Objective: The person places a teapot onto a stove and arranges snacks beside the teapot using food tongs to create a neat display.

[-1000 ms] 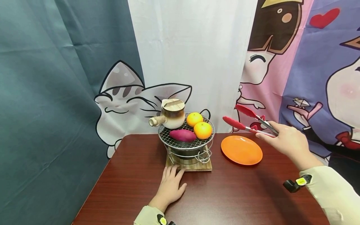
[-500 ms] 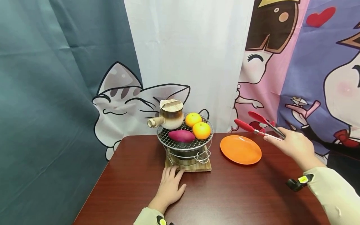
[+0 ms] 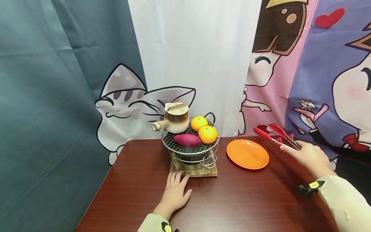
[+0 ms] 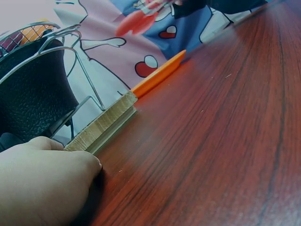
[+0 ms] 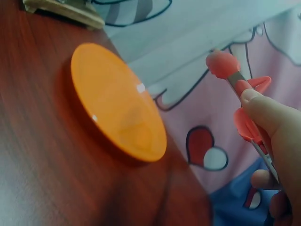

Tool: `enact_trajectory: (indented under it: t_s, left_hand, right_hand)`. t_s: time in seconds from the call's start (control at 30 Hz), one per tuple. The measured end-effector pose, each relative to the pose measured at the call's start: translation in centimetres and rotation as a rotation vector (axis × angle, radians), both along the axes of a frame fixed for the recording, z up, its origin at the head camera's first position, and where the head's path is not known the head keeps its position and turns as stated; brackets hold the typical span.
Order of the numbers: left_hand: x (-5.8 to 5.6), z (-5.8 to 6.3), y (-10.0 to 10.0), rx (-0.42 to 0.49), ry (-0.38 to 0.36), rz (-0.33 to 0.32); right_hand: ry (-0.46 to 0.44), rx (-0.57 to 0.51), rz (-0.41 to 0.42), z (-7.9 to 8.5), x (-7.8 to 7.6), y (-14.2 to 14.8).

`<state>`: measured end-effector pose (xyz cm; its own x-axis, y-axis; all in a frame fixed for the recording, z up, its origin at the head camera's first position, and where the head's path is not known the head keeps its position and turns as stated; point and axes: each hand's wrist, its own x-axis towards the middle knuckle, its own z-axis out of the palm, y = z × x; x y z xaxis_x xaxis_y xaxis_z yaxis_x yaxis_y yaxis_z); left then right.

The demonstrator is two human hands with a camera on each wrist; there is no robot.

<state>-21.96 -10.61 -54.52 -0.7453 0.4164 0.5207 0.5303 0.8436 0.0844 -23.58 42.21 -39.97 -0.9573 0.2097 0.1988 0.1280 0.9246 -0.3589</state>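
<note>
Red-tipped tongs are gripped in my right hand, held above the table to the right of an orange plate. Nothing is between the tongs' spread tips. My left hand lies with fingers extended, its fingertips at the front edge of the wooden base. Above that base, a round wire grill sits on a dark stove. On the grill are a purple sweet potato, two oranges and a lidded clay teapot with its side handle pointing left.
The dark red wooden table ends at a printed cloth backdrop behind the stove and plate. A wire loop hangs at the stove's right side.
My right hand has moved right and lower with the tongs, away from the stove. The left hand keeps its place at the base. The food and teapot stay put.
</note>
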Motion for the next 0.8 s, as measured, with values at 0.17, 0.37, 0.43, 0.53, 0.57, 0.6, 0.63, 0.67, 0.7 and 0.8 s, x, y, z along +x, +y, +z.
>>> enact_trajectory:
  t_s: [0.17,0.37,0.43,0.53,0.57,0.6,0.63,0.67,0.7,0.8]
  left_hand:
    - [0.0,-0.1,0.0,-0.003,0.005,0.004]
    - [-0.1,-0.1,-0.1,-0.003,0.011,0.002]
    - [-0.1,0.0,-0.1,-0.001,0.010,0.001]
    - [-0.1,0.0,-0.2,-0.001,0.010,0.002]
    - [-0.1,0.0,-0.2,-0.002,0.010,0.002]
    - [0.0,0.0,-0.2,-0.004,0.009,0.003]
    - [0.0,0.0,-0.2,-0.006,0.007,0.003]
    - [0.0,0.0,-0.2,-0.007,0.006,0.003]
    - [0.0,0.0,-0.2,-0.009,0.004,0.004]
    - [0.1,0.0,0.0,-0.004,0.001,0.001]
  right_hand:
    - [-0.026,-0.006,-0.017,-1.6,0.1,1.0]
    - [-0.047,-0.001,-0.021,-3.2,0.1,1.5]
    - [-0.047,0.009,-0.016,-3.8,-0.1,1.6]
    - [-0.049,0.030,-0.020,-4.7,-0.4,1.7]
    - [-0.056,0.035,-0.023,-4.9,-0.4,1.7]
    - [-0.064,0.038,-0.028,-5.2,-0.4,1.7]
    - [-0.075,0.037,-0.033,-5.5,-0.3,1.7]
    - [-0.087,0.038,-0.038,-5.7,-0.3,1.7]
    - [-0.099,0.035,-0.045,-5.9,-0.2,1.7]
    - [-0.145,0.013,-0.065,-6.6,-0.2,1.9]
